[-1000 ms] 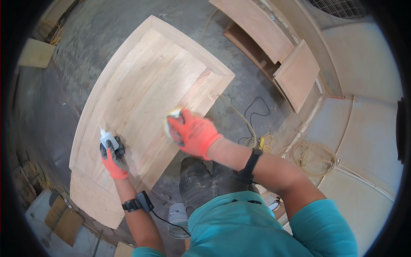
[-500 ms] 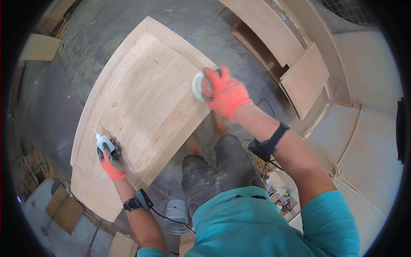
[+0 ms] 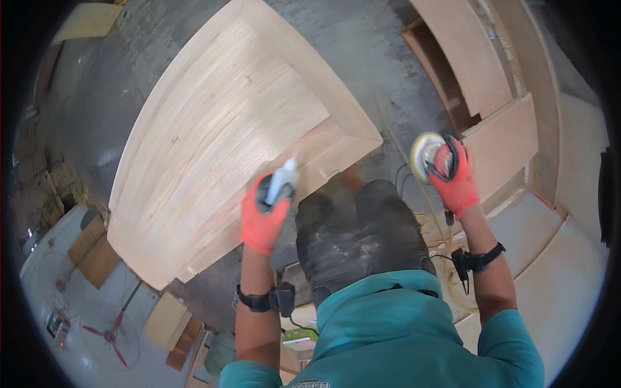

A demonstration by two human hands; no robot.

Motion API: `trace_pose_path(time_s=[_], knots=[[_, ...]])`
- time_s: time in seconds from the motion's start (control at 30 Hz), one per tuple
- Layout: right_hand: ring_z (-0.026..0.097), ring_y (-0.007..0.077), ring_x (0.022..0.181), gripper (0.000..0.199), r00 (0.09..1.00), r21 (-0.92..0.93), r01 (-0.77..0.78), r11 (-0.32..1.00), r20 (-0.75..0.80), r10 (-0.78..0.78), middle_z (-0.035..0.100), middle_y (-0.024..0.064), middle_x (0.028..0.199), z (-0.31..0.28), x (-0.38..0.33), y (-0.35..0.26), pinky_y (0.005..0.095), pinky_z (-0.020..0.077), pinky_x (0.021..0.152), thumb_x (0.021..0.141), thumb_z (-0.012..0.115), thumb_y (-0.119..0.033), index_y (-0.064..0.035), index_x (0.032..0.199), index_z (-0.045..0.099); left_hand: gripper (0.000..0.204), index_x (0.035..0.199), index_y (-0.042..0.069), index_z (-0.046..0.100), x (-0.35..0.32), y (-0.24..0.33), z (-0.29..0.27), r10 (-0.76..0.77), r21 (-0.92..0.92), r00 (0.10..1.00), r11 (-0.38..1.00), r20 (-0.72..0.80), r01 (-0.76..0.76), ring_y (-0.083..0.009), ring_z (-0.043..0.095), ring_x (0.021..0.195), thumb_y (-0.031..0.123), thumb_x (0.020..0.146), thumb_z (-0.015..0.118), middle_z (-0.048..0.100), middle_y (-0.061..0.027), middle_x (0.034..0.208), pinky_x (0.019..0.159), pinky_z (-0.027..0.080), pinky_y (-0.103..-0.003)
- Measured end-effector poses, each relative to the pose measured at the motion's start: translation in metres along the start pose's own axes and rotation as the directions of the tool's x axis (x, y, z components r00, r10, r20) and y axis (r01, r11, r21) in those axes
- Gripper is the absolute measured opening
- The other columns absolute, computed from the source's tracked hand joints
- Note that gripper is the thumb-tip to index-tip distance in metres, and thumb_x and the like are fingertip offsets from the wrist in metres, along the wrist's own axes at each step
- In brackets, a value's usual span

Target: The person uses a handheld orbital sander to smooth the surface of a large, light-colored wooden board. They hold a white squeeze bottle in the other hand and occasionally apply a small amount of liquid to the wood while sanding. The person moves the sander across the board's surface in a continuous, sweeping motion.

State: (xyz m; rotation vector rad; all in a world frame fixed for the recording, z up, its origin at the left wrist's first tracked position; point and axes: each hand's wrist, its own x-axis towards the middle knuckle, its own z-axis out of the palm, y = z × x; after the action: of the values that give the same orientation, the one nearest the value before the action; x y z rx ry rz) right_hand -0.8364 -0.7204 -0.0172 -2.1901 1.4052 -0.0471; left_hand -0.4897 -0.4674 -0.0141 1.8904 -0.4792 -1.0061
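Note:
A pale wooden panel (image 3: 200, 142) with a curved edge and a raised frame lies before me, near my legs. Over its near edge, my left hand (image 3: 262, 220) in a red and black glove grips a white squeeze bottle (image 3: 282, 181), nozzle pointing up and away. Off the panel's right corner, my right hand (image 3: 458, 184), gloved alike, is wrapped round a handheld disc sander (image 3: 428, 154) with a pale round pad. The pad is tilted toward the panel and touches nothing. What supports the panel from below is hidden.
More wooden panels (image 3: 501, 145) and an open box-like wooden piece stand at the right by the wall. A hose (image 3: 427, 204) and cables run beside my right leg. A fan with red blades (image 3: 110, 336) is at lower left, near boards (image 3: 167, 320).
My right hand has lifted the sander off the panel and carried it right. My left hand has brought the bottle from the panel's left side toward its near edge. My view has shifted.

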Motion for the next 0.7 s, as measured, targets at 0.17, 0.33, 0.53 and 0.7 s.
trace_pose_path(time_s=[0.17, 0.33, 0.53, 0.7], knots=[[0.062, 0.0399, 0.124, 0.082, 0.975, 0.065, -0.065, 0.996, 0.219, 0.049, 0.055, 0.0146, 0.138, 0.011, -0.011, -0.002, 0.047, 0.0539, 0.101, 0.076, 0.087, -0.018, -0.0145, 0.149, 0.049, 0.049, 0.122, 0.007, 0.069, 0.007, 0.027, 0.017, 0.031, 0.368, 0.999, 0.929, 0.041, -0.044, -0.0357, 0.072, 0.096, 0.02, 0.077, 0.083, 0.074, -0.0172, 0.108, 0.086, 0.057, -0.042], [0.062, 0.0421, 0.122, 0.085, 0.964, 0.149, 0.005, 0.989, 0.263, -0.044, 0.054, 0.0161, 0.138, 0.021, -0.011, -0.016, 0.0486, 0.0545, 0.098, 0.074, 0.088, -0.016, -0.0158, 0.15, 0.05, 0.049, 0.121, 0.008, 0.07, 0.007, 0.02, 0.016, 0.035, 0.474, 0.998, 0.879, 0.048, -0.053, -0.0366, 0.072, 0.098, 0.025, 0.077, 0.085, 0.074, -0.0175, 0.109, 0.086, 0.057, -0.043], [0.06, 0.0411, 0.126, 0.085, 0.968, 0.152, -0.007, 0.988, 0.247, -0.031, 0.054, 0.0161, 0.14, 0.019, -0.009, -0.025, 0.0467, 0.0533, 0.102, 0.072, 0.087, -0.012, -0.0149, 0.149, 0.051, 0.05, 0.12, 0.007, 0.07, 0.014, 0.029, 0.019, -0.015, 0.447, 0.997, 0.894, 0.081, -0.023, -0.0358, 0.072, 0.098, 0.027, 0.077, 0.085, 0.074, -0.0165, 0.107, 0.085, 0.056, -0.043], [0.06, 0.041, 0.124, 0.086, 0.983, 0.167, 0.031, 0.985, 0.176, -0.061, 0.054, 0.0157, 0.139, 0.019, -0.012, -0.022, 0.0485, 0.0533, 0.1, 0.071, 0.088, -0.014, -0.0144, 0.149, 0.051, 0.05, 0.119, 0.007, 0.07, 0.015, 0.025, 0.016, 0.012, 0.463, 0.995, 0.885, 0.098, -0.056, -0.0362, 0.071, 0.098, 0.027, 0.077, 0.086, 0.074, -0.0172, 0.107, 0.085, 0.056, -0.044]])
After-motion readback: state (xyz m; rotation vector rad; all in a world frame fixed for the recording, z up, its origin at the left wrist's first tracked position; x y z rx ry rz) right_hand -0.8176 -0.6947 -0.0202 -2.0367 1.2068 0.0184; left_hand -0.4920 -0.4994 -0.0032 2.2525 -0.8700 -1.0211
